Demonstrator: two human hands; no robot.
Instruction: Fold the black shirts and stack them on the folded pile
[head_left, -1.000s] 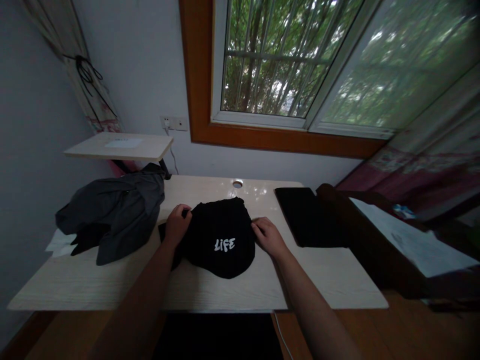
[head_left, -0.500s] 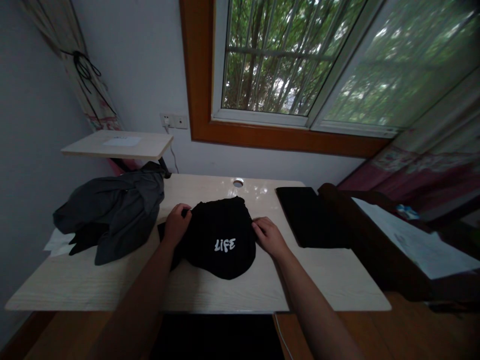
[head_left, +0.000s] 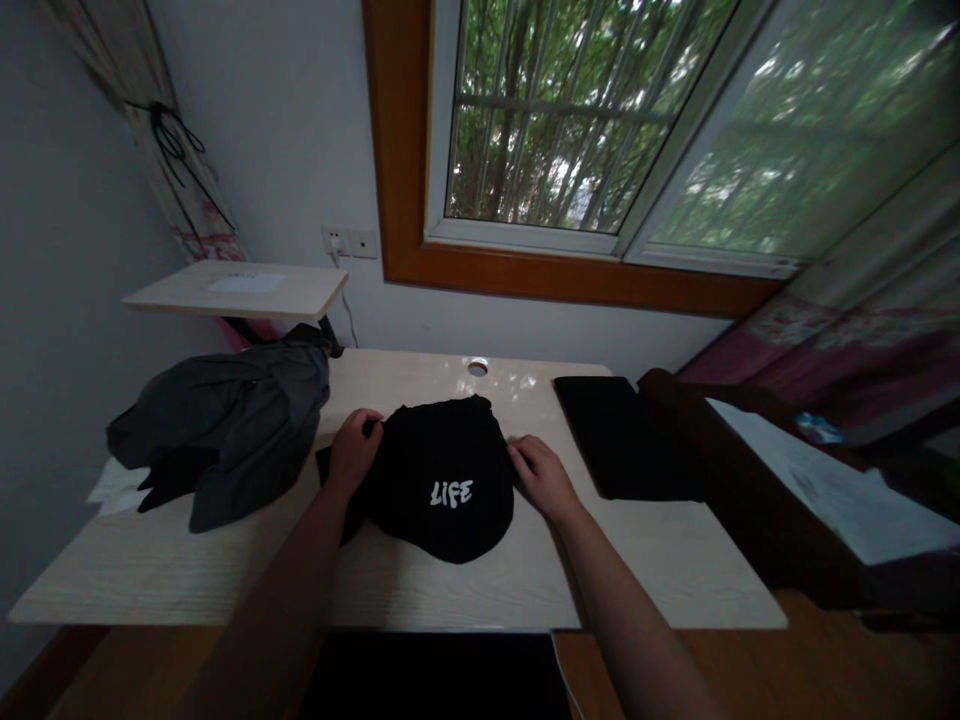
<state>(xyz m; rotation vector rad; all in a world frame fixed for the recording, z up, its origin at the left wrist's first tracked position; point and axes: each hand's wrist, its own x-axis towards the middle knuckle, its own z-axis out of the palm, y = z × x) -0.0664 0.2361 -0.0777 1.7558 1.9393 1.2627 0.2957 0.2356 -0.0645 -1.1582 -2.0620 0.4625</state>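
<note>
A black garment (head_left: 439, 450) with upside-down white lettering lies bunched on the pale wooden table (head_left: 450, 600), its near edge rounded. My left hand (head_left: 355, 450) is at its upper left edge, fingers closed on the cloth. At the right edge, my right hand (head_left: 541, 476) pinches the fabric between thumb and fingers. Part of the garment sticks out beneath and beside my left wrist. How the cloth is layered underneath is hidden.
A grey garment (head_left: 247, 420) lies heaped at the left, partly under a small raised shelf (head_left: 232, 285). A flat folded black cloth (head_left: 626, 440) is at the right. Beyond it stands a dark brown piece of furniture with a white sheet (head_left: 810, 480). A window is behind.
Almost nothing differs. The whole view has shifted very slightly; both hands keep their places on the black garment.
</note>
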